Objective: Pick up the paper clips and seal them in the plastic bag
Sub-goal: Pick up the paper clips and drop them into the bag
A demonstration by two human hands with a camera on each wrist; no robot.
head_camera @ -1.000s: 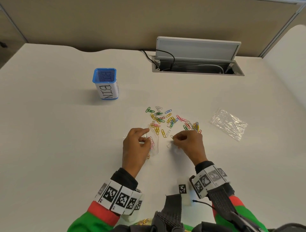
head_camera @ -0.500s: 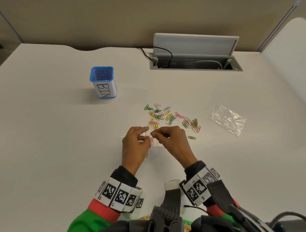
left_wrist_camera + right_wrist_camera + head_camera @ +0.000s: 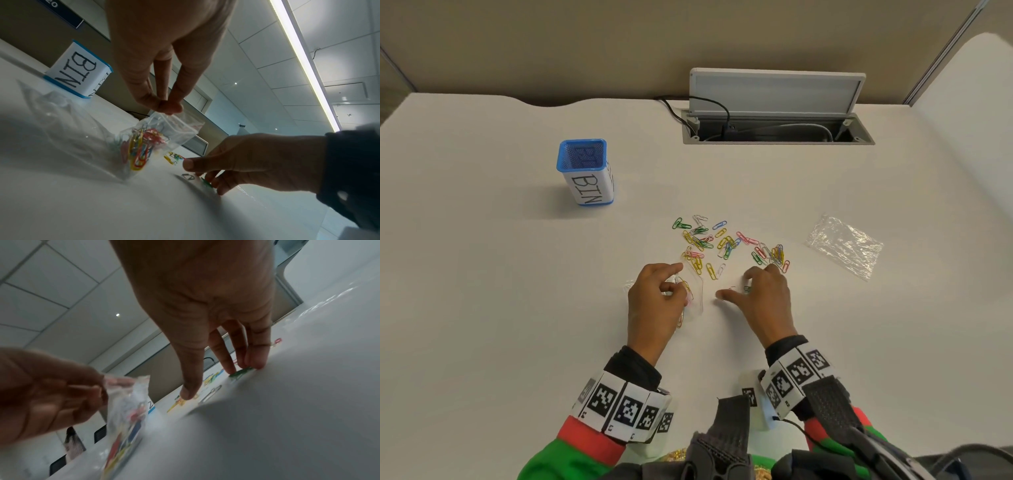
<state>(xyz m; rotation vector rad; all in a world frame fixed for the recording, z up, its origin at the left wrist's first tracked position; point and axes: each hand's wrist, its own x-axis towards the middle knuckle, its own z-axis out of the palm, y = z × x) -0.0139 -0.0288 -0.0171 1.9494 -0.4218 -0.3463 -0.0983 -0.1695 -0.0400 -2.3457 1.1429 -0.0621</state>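
Hands apart: left hand (image 3: 657, 298) pinches plastic bag (image 3: 158, 139) w/ paper clips inside, right hand (image 3: 763, 298) fingers spread on green clip (image 3: 206, 184).

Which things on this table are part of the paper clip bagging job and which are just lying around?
Part of the job:
plastic bag, pinched by the left hand
loose paper clips
right hand, reaching for a green clip

Lying about:
blue bin
second empty bag
cable hatch

1. White table (image 3: 482, 308).
2. Blue mesh bin (image 3: 586, 171) stands upright at far left.
3. Loose paper clips (image 3: 722, 243) are scattered mid-table.
4. An empty clear bag (image 3: 844, 245) lies flat, well right of the clips.
5. A cable hatch (image 3: 777, 132), lid raised, sits at the far edge.
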